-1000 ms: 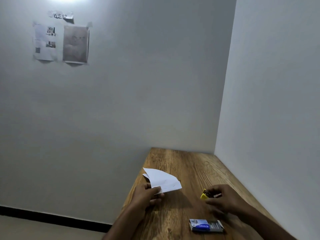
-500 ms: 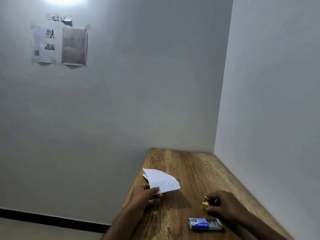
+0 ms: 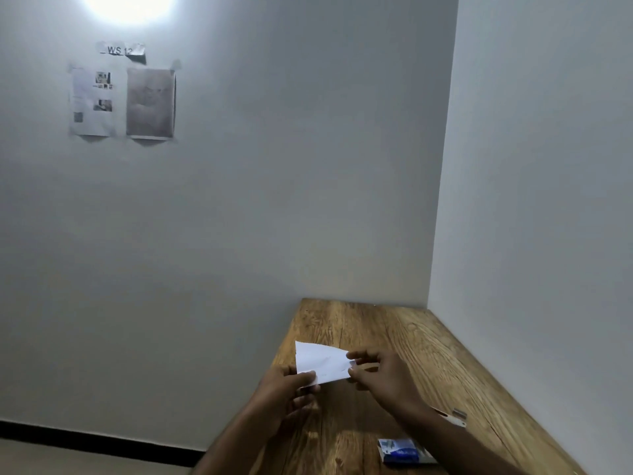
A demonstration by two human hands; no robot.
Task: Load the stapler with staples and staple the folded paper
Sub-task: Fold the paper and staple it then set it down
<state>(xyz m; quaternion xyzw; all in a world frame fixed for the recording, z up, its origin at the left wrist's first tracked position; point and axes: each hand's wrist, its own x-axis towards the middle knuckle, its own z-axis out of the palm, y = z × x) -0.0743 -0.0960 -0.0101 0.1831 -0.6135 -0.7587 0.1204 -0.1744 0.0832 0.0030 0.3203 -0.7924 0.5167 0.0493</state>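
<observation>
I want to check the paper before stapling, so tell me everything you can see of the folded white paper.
The folded paper is plain white, thin and roughly triangular, with one sharp corner pointing up and to the left. It is held above the wooden table, tilted. The left hand pinches its lower left edge, and the right hand pinches its right tip. Faint marks show on its face; no staple is discernible.

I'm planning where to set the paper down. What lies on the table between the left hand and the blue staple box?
Only bare wood of the table lies between the left hand and the staple box, as the head view shows.
</observation>
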